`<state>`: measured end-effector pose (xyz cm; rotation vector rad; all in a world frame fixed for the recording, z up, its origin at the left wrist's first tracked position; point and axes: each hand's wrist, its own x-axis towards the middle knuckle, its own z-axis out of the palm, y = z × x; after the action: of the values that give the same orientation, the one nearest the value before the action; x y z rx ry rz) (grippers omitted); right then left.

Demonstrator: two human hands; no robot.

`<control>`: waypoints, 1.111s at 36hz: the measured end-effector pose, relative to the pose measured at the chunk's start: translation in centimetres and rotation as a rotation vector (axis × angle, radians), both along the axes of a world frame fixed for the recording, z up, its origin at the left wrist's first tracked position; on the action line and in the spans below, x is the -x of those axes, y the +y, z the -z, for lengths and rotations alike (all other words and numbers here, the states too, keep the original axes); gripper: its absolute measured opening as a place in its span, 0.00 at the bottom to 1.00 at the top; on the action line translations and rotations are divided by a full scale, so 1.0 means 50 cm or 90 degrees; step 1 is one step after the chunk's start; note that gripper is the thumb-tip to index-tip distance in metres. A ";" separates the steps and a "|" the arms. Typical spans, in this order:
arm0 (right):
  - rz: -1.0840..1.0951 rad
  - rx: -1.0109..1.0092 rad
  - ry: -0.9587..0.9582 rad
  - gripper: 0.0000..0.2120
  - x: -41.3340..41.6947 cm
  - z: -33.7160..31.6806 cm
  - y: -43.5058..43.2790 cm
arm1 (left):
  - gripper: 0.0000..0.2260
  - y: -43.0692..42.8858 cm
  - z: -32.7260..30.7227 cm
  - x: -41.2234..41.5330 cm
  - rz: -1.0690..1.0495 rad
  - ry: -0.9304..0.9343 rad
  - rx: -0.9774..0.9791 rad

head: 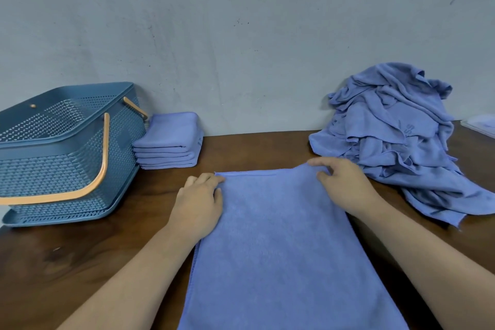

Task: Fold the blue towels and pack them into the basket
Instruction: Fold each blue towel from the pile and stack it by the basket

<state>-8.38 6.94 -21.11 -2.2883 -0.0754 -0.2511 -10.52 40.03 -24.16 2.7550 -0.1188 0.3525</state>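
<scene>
A blue towel (pixel 281 249) lies flat on the brown table in front of me, folded into a long strip running toward me. My left hand (pixel 199 203) pinches its far left corner. My right hand (pixel 342 185) pinches its far right corner, which is lifted a little. A blue plastic basket (pixel 67 153) with orange handles stands at the left. Beside it, against the wall, sits a stack of folded blue towels (pixel 168 142). A heap of unfolded blue towels (pixel 396 139) is piled at the right.
A grey wall rises directly behind the table (pixel 80 262). A pale plastic lid or tray (pixel 482 126) shows at the far right edge, behind the heap. The heap's lower towel trails toward my right forearm.
</scene>
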 end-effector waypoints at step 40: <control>0.053 0.283 -0.026 0.17 -0.026 0.051 -0.011 | 0.26 0.002 -0.031 -0.024 -0.013 0.163 -0.069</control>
<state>-7.07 6.38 -23.69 -2.7328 -0.0613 -0.3539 -9.33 40.14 -22.62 2.8820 -0.0460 -0.0047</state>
